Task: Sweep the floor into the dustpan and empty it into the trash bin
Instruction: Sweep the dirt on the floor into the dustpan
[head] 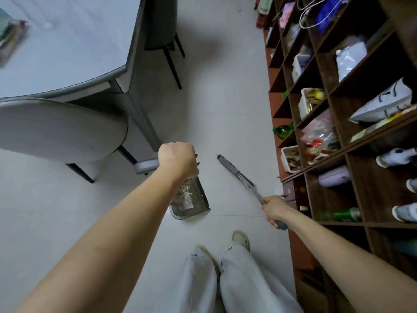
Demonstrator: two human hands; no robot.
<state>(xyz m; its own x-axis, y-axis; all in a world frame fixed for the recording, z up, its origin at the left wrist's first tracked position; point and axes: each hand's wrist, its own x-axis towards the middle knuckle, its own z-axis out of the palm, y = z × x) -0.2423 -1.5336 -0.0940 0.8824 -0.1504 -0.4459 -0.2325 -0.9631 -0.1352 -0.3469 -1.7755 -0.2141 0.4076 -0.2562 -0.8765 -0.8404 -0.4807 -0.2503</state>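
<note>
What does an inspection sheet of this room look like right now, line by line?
Surface: pale tiled floor, no loose debris seen.
Job's things: dustpan holds debris; broom, head off to its right; trash bin not seen.
Clutter: green bottle on floor by shelf.
Hands: left hand grips dustpan handle; right hand grips broom handle.
Cables: white cord on top shelf.
Surroundings: grey table, chair, cluttered wooden shelf unit.

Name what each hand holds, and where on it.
Left hand: dustpan, by its upright handle's top. Right hand: broom, near its handle's end.
</note>
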